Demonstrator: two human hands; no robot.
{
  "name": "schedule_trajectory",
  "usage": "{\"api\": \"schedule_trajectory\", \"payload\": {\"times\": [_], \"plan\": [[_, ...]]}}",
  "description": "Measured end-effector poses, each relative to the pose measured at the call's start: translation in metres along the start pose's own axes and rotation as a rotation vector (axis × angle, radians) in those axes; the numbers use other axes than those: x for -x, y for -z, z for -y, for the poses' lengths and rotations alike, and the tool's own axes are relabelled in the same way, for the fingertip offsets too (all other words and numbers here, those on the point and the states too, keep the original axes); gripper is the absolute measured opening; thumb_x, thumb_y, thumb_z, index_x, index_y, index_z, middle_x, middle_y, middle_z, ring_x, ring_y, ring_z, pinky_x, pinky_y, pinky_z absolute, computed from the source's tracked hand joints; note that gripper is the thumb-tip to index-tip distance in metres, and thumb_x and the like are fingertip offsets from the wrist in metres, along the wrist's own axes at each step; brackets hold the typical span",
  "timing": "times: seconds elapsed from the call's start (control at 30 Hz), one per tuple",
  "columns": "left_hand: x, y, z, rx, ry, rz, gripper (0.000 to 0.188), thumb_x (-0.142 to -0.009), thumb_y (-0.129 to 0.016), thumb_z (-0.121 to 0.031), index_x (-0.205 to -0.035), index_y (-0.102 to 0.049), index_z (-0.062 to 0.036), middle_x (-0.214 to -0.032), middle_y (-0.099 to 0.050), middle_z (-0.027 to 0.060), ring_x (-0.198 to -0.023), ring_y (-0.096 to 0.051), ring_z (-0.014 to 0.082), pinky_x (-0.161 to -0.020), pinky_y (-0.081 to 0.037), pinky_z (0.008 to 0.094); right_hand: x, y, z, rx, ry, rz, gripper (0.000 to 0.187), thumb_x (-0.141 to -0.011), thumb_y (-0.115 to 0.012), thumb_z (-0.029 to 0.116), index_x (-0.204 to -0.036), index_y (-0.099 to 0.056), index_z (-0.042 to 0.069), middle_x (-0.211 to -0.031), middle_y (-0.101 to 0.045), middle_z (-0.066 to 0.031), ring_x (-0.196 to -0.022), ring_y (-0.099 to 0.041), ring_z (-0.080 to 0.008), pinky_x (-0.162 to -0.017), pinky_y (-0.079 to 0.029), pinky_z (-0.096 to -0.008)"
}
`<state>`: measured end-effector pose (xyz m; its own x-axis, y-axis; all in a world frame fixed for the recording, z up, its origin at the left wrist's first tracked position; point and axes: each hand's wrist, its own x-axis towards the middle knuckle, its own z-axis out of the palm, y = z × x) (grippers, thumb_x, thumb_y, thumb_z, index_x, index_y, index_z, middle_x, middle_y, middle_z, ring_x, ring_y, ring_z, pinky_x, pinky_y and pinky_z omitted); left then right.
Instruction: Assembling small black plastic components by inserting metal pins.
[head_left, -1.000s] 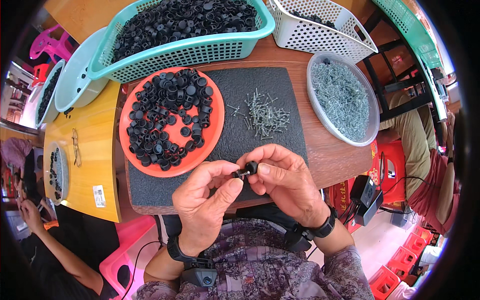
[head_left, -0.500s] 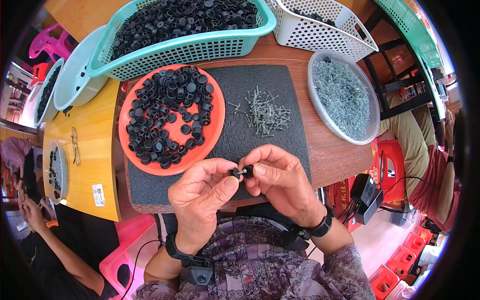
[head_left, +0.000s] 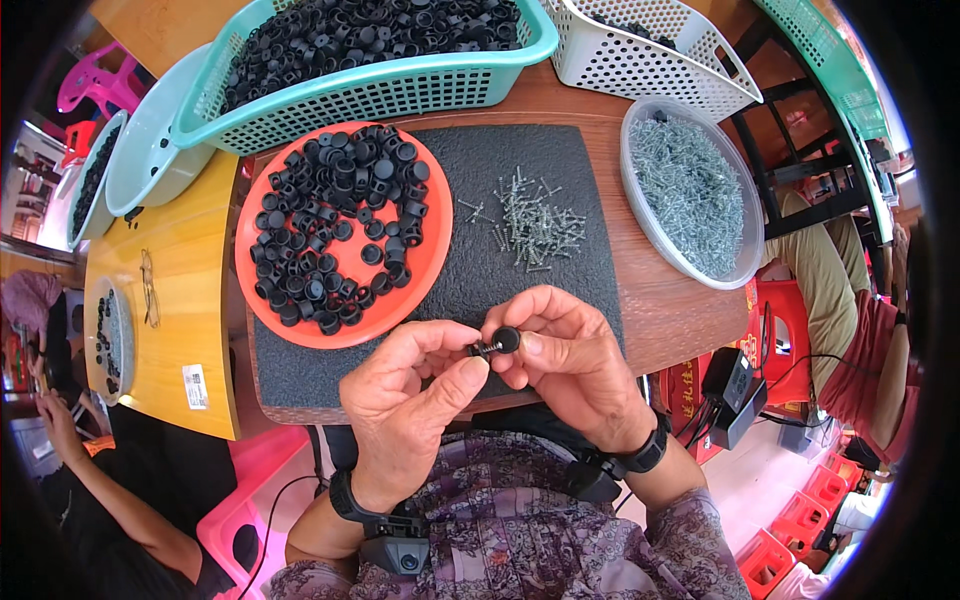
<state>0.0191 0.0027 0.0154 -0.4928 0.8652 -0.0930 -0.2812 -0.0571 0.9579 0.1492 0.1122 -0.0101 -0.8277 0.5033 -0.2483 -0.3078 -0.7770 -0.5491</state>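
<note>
Hands: our left hand pinches a screw; our right hand grips a black cap on it, just over the near edge of the black mat.
On the mat: loose screws.
Left of the mat: orange plate of caps.
Beyond the mat: teal basket.

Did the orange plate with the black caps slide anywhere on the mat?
No. The orange plate sits at the same spot on the left part of the dark mat, just under the teal basket, as before.
</note>
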Motion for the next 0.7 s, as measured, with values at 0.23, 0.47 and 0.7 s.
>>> {"api": "schedule_trajectory", "payload": {"times": [0.23, 0.47, 0.7], "plan": [[0.001, -0.005, -0.006, 0.008, 0.100, -0.052, 0.021, -0.078, -0.069, -0.001, -0.096, -0.060, 0.0044, -0.087, -0.062, 0.0058, -0.075, -0.057, 0.0090, -0.068, -0.045, 0.0206, -0.001, 0.003, -0.002, -0.012, 0.015, 0.022, 0.021, -0.083, -0.063, 0.003, -0.102, -0.056, -0.001, -0.102, -0.062, -0.0145, -0.084, -0.063, -0.0175, -0.069, -0.051, -0.0254], [0.002, -0.001, -0.002, -0.138, 0.012, -0.040, 0.020, -0.078, -0.069, 0.000, -0.095, -0.060, 0.0043, -0.084, -0.062, 0.0055, -0.073, -0.057, 0.0084, -0.065, -0.045, 0.0200, 0.000, 0.002, -0.006, 0.075, 0.054, 0.000, 0.023, -0.083, -0.063, 0.001, -0.105, -0.056, -0.001, -0.102, -0.063, -0.0132, -0.084, -0.062, -0.0146, -0.070, -0.051, -0.0241], [0.001, -0.001, 0.004, -0.244, -0.065, -0.085, 0.017, -0.076, -0.071, -0.003, -0.090, -0.063, 0.0013, -0.075, -0.060, 0.0021, -0.064, -0.054, 0.0052, -0.057, -0.044, 0.0187, 0.000, -0.002, -0.009, 0.110, 0.080, -0.036, 0.023, -0.082, -0.061, -0.003, -0.104, -0.057, -0.001, -0.102, -0.063, -0.0133, -0.085, -0.060, -0.0132, -0.071, -0.050, -0.0232]]}}
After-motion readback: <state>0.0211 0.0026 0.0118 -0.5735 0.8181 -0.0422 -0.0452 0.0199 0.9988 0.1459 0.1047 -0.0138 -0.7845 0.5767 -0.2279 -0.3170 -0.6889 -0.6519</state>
